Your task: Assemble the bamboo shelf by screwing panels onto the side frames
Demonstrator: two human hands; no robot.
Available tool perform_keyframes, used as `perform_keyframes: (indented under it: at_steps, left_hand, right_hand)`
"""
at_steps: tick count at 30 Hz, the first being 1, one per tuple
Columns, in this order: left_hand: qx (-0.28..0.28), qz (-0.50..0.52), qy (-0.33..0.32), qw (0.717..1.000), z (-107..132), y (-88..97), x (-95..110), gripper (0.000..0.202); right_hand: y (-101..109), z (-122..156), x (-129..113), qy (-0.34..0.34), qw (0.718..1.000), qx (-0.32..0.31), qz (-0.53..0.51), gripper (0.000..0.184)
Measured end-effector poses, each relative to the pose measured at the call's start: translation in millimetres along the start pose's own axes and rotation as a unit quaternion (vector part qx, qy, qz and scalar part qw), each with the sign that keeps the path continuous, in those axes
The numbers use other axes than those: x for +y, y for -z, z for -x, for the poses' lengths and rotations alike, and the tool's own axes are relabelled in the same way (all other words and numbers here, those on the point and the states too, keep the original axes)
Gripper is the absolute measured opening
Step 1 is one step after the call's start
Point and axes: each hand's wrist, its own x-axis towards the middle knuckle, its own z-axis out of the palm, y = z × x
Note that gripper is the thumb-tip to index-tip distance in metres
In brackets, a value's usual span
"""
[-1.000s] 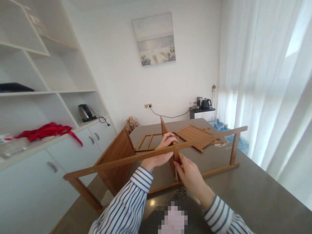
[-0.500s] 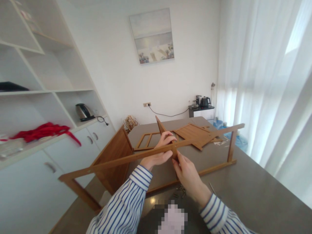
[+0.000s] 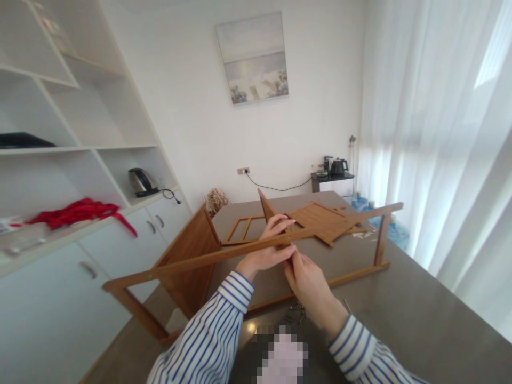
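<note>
A long wooden frame stands on edge across the table, its top rail running from lower left to upper right. My left hand is wrapped round the middle of that rail, fingers above and behind, thumb beneath. A narrow wooden board slants up behind those fingers. Just under the rail, my right hand has its fingertips pinched together against the left thumb; whatever lies between them is hidden. Several small metal screws lie on the table below my wrists.
A large wooden panel leans at the left. Farther back on the grey table lie a slatted panel and a small open frame. A thin metal rod lies right of my right wrist.
My right fingers have moved up from the crosspiece below the rail to meet my left thumb. My left hand keeps its grip on the rail. The view has shifted slightly.
</note>
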Motion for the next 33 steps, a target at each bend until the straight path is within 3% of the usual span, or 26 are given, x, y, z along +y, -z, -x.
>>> perform_keyframes:
  at_steps: [7,21,25,28,33]
  left_hand:
    - [0.049,-0.003,-0.021,0.999,-5,-8.6,0,0.038]
    - [0.051,0.002,-0.025,0.998,-7,-8.8,5,0.042]
    - [0.059,-0.002,-0.039,0.998,-7,-10.0,4,0.036]
    - [0.062,-0.003,-0.045,0.997,-7,-11.2,1,0.034]
    - [0.063,0.001,-0.044,0.997,-8,-13.3,-3,0.029]
  right_hand:
    - [8,-5,1,0.023,0.999,-0.024,0.018,0.025]
    - [0,-3,1,0.019,0.999,-0.019,0.027,0.036]
    - [9,0,-2,0.024,0.999,-0.031,0.029,0.039]
    - [30,14,15,0.012,0.997,-0.07,0.043,0.04]
    - [66,63,69,-0.083,0.983,-0.144,0.082,0.032]
